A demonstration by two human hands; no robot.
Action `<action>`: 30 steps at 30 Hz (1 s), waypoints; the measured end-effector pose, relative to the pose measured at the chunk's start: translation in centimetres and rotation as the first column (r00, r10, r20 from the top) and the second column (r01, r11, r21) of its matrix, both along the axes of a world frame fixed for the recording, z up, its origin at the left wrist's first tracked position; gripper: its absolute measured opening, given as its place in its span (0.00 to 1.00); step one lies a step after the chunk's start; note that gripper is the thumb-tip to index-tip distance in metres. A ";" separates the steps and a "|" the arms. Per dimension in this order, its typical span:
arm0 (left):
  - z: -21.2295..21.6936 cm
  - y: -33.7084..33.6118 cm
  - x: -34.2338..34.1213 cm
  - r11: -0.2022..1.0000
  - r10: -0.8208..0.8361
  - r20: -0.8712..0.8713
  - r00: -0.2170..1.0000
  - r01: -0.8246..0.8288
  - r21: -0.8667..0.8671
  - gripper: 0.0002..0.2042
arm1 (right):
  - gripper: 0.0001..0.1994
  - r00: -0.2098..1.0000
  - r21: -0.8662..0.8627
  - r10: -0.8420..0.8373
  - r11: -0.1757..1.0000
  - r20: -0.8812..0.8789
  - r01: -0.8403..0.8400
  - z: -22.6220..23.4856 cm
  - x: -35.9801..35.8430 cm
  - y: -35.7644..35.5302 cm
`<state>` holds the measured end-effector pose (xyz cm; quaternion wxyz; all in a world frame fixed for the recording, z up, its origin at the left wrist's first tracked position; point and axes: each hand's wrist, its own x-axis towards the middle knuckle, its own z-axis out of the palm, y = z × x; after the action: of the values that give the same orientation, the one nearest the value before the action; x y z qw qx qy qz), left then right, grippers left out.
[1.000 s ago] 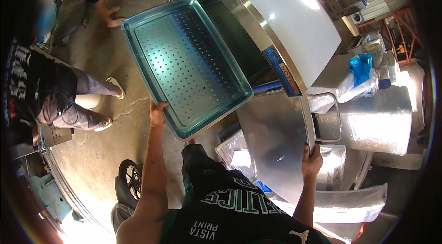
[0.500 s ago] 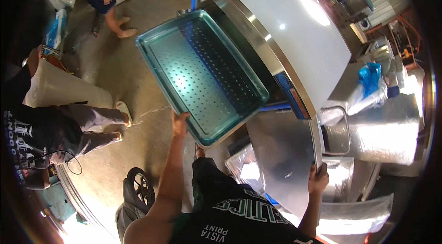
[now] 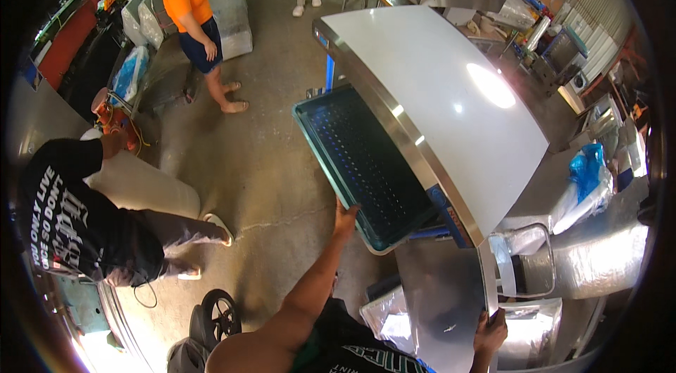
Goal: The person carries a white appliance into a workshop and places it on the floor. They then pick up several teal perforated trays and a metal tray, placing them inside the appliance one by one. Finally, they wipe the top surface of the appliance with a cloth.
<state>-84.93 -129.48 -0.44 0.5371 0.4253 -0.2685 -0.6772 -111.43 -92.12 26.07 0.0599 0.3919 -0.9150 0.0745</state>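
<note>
Left grip (image 3: 345, 221) closed on tray (image 3: 355, 162), at the near-left corner: thumb over rim, other fingers mostly hidden beneath. Tray green, perforated, tilted, partly under the steel edge (image 3: 405, 130) of the white top (image 3: 436, 70). Far-right side of tray covered by that edge; inside dark, holes hard to make out. Can't tell what supports the tray there. Right grip (image 3: 491, 332) wrapped around the edge of the steel panel (image 3: 443, 281), fingertips hard to see; forearm cut off at bottom. Blue post (image 3: 329, 71) partly hidden behind tray.
</note>
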 end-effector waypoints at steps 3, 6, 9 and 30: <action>1.1 -2.3 -4.3 0.996 -0.073 0.136 0.988 0.067 0.054 0.35 | 0.28 0.998 0.006 -0.035 0.999 0.052 0.035 0.2 0.0 0.1; 1.9 -4.3 -7.0 0.964 -0.249 0.287 0.925 0.207 0.169 0.36 | 0.26 0.999 0.007 -0.031 0.999 0.022 0.031 0.6 0.2 0.0; 2.7 -5.7 -9.5 0.957 -0.288 0.398 0.871 0.253 0.138 0.33 | 0.26 0.999 -0.054 0.041 0.998 -0.031 -0.042 0.7 0.5 -0.2; 6.3 30.5 -8.3 0.893 0.441 0.506 0.741 -0.306 -0.331 0.14 | 0.41 0.805 -0.006 0.331 0.926 0.493 -0.377 5.1 -6.7 33.7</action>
<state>-93.20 -98.96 5.85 0.6023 0.5887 -0.3999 -0.3615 -118.13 -58.47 31.16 -0.2045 0.5266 -0.8135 0.1379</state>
